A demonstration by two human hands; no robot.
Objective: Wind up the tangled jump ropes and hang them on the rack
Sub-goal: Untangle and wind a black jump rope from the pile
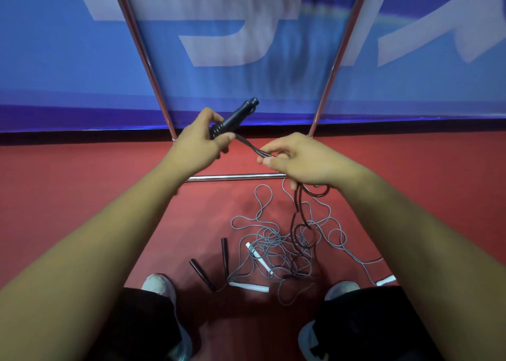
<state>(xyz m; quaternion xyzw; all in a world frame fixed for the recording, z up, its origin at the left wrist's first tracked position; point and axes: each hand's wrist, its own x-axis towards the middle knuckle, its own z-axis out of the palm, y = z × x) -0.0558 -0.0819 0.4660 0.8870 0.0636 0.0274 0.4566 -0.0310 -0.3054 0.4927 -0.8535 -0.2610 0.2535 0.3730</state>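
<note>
Holding the black handles in the left hand, fingers curled round them. They look like a pair held together, probably as a fixed end to wind from. Right hand pinches the dark rope between thumb and fingertips just past the handles, so the short span runs taut. From that hand the rope drops into the tangle of grey ropes on the red floor, between the feet and the rack bottom bar. The pinch likely serves as a guide for feeding cord out of the knot. White handles and spare black handles lie beside the tangle. Winding looks barely begun.
</note>
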